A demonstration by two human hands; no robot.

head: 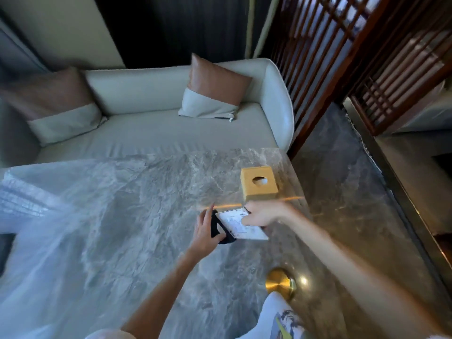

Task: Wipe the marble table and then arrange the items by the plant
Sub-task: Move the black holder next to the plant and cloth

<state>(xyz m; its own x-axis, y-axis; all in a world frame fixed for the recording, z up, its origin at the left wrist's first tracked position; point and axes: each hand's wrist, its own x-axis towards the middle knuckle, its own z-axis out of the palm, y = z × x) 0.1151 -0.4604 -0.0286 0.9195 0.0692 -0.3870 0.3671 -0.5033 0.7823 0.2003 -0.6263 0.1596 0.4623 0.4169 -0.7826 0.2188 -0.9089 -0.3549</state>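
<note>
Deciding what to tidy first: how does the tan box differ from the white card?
The tan box is a cube with a round hole on top; the white card is flat and printed. The box stands untouched; the right hand grips the card, the left hand a dark piece beside it. Both are by the marble table's corner.

Pale sofa [151,133] beside wooden lattice screen [325,45]

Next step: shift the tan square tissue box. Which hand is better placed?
Likely the right hand: it lies just in front of the tan square tissue box, holding the white rectangular card. The left hand is farther off, gripping the black object.
</note>
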